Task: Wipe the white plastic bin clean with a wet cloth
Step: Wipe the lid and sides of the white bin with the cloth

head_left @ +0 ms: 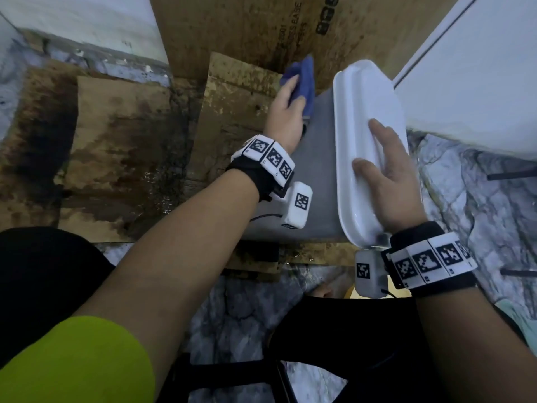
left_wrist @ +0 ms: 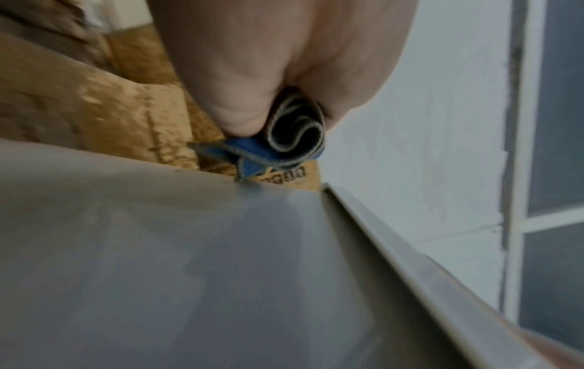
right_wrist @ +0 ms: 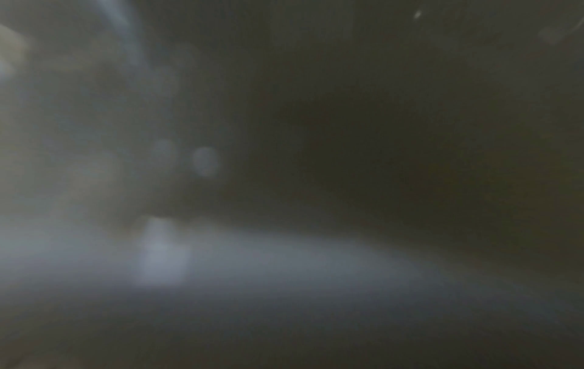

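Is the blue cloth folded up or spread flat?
Folded: the blue cloth shows curled layered edges bunched in the left hand, against the bin.

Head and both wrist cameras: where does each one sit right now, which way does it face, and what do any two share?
Head: worn up top, facing down and forward at the white bin; shows both forearms, left hand gripping the blue cloth, right hand flat on the lid.
Left wrist: looks along the palm at the cloth on the bin's side.
Right wrist: dark, blurred; nothing identifiable.
Shared: head and left wrist both show cloth, bin and brown cardboard.
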Demonstrator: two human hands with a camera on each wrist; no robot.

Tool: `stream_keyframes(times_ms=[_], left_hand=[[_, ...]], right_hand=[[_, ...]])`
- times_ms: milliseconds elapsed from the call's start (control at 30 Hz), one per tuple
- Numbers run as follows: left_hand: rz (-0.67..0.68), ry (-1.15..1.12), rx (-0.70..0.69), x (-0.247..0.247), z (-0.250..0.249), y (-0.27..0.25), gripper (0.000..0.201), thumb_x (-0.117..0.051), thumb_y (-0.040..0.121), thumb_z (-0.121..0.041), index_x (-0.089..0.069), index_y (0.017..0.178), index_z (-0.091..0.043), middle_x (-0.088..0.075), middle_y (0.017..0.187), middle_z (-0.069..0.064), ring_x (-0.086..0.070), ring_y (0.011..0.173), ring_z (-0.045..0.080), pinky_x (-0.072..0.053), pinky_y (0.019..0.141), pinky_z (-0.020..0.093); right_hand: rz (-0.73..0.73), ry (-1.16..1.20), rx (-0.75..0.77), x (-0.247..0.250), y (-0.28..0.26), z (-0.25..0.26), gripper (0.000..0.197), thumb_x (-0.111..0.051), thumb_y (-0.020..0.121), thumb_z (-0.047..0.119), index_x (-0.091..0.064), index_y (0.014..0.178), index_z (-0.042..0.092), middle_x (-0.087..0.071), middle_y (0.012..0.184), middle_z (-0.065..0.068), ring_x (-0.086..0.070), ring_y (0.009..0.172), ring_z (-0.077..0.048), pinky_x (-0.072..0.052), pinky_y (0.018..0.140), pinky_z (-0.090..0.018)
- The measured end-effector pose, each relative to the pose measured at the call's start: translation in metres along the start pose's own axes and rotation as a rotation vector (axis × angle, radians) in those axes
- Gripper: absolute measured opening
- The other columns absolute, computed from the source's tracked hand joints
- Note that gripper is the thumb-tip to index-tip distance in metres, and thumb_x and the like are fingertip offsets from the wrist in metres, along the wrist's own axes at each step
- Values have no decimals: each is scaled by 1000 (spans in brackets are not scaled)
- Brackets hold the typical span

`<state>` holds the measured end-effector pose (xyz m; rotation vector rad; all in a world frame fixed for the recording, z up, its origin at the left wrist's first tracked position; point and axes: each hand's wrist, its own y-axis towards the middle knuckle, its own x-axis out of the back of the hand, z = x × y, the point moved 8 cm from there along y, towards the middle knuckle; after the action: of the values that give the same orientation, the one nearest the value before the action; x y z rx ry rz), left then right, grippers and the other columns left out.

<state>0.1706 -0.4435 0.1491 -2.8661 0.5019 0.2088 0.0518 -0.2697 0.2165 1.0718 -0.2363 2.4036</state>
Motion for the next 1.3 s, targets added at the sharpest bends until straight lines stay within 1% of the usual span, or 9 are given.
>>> stream_keyframes(times_ms=[167,267,367,500,700,833,933,1167,1300], left_hand=[[282,100,-54,-47,4,-6,53,-38,102,-14,-23,152,-20,-29,157,6,-33,141,22,-28,115,38],[311,224,-42,-49,28,1,54,-34,104,-21,-14,154,-24,-12,161,4,-17,147,22,-19,119,39],[288,297,2,-39,50,9,55,-34,104,-23,-13,154,-23,-7,161,5,-15,147,22,-14,117,32],[227,332,68,-16,80,24,54,-35,103,-23,-16,154,-18,-12,160,6,-21,144,24,-17,114,30],[171,386,236,22,133,40,51,-31,104,-25,-17,154,-22,-14,160,8,-25,144,27,-22,113,32],[168,433,307,41,153,52,49,-30,104,-23,-23,153,-20,-26,156,11,-33,138,31,-30,111,37],[144,451,343,52,163,60,47,-30,103,-15,-30,151,-16,-35,151,15,-40,134,33,-34,104,33],[211,641,447,80,181,59,48,-33,104,-16,-28,151,-16,-38,151,15,-42,134,33,-34,105,34],[247,784,497,94,179,46,45,-35,103,-12,-33,148,-7,-36,152,16,-38,137,32,-29,109,32]], right_hand=[[2,-10,5,-1,0,0,64,-50,81,48,-37,144,39,-32,155,7,-20,145,-7,-17,120,-44],[7,-8,-9,0,0,-3,64,-50,82,48,-36,144,40,-32,154,9,-21,145,-7,-17,120,-44],[9,12,-3,2,0,-5,64,-50,84,46,-36,145,38,-32,154,11,-22,145,-7,-18,120,-45],[23,25,-24,1,-1,-6,62,-51,85,45,-34,145,40,-30,154,15,-21,145,-6,-17,120,-45],[52,-12,-49,0,-1,-5,61,-48,85,46,-31,144,46,-27,155,20,-18,145,-4,-15,121,-44],[52,44,-52,0,0,-7,59,-50,85,45,-34,142,48,-30,153,21,-21,145,-4,-18,120,-46],[49,75,-64,0,-1,-10,58,-51,86,44,-35,141,49,-30,153,20,-22,145,-5,-18,119,-46],[34,59,-53,0,-1,-9,59,-51,85,44,-36,142,47,-31,152,22,-24,144,-6,-20,119,-47],[56,35,-57,-4,0,-6,60,-50,84,49,-34,142,49,-29,153,20,-22,145,-6,-18,119,-47]])
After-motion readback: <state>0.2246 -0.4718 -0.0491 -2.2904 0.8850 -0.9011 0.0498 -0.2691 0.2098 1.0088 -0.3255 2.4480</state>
